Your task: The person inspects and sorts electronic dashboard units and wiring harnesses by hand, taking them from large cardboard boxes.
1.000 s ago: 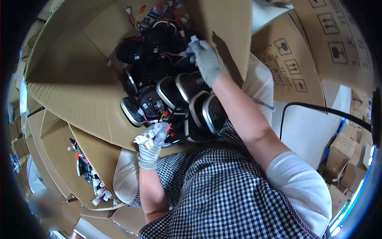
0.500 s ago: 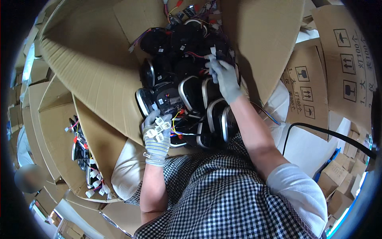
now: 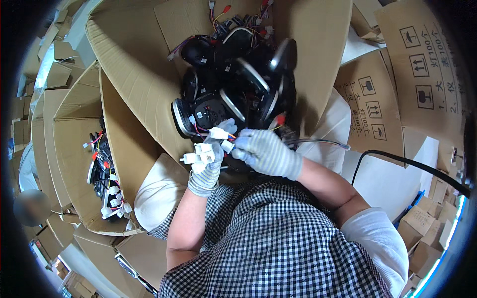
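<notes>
the person's left hand (image 3: 205,174), in a pale striped glove, is closed around a bunch of white plastic connectors (image 3: 202,155), which stick out over the fingers in front of the checked apron (image 3: 278,233). just beside it, the right hand (image 3: 268,153), gloved the same way, has its fingers curled in, and from here the tips seem to pinch a small white plug (image 3: 227,145); the thumb's exact hold is hard to make out. another white connector (image 3: 218,133) with orange and blue wires sits between the two hands, and i cannot tell which one carries it.

the hands are over the near side of a big open carton (image 3: 134,59), where black rounded housings (image 3: 208,111) with silver rims lie heaped, some tilted on edge. a red cap (image 3: 280,119) shows just above the right hand, and a thin grey cable (image 3: 318,141) runs out to the right of it.

over on the person's left, a smaller carton (image 3: 74,131) holds more black parts and white plugs (image 3: 115,201). on the right stands a printed carton (image 3: 360,74), with a thick black cord (image 3: 412,160) arching below it.
</notes>
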The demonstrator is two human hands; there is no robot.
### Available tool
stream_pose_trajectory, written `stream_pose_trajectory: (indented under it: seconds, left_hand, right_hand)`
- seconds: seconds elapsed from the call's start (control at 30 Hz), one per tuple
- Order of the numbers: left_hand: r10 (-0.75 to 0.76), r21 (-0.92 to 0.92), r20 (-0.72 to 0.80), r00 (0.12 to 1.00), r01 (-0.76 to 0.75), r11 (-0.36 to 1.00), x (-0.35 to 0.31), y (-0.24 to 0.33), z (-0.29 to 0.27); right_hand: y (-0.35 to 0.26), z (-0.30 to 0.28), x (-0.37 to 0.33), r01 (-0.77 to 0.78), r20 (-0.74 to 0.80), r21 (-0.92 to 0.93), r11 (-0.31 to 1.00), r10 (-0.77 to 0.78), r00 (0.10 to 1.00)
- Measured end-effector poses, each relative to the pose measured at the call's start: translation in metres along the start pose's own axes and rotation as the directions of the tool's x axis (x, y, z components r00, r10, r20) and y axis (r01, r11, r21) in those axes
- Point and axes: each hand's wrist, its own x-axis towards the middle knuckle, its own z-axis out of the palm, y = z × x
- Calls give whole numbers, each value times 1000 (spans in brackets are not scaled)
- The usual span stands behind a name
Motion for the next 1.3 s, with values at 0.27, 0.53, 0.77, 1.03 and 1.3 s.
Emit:
stream_pose_trajectory:
  seconds: [0.27,0.53,0.77,1.03,1.3]
  left_hand:
    - [209,-627,160,965,-65,776,-14,82,18]
    - [126,-483,35,991,-94,870,-17,67,15]
    - [35,-482,91,995,14,876,-12,49,5]
    - [227,-65,167,960,-219,974,-8,45,4]
    - [-114,-156,247,962,156,975,-7,58,4]
  right_hand:
    - [6,28,-31,-400,328,747,532,229,916]
    - [2,-33,-29,-467,200,683,562,471,859]
    - [-1,-40,5,-220,234,-232,947,274,933]
    - [10,-45,-1,75,556,-500,863,253,791]
    - [19,-36,6,82,705,-393,916,243,666]
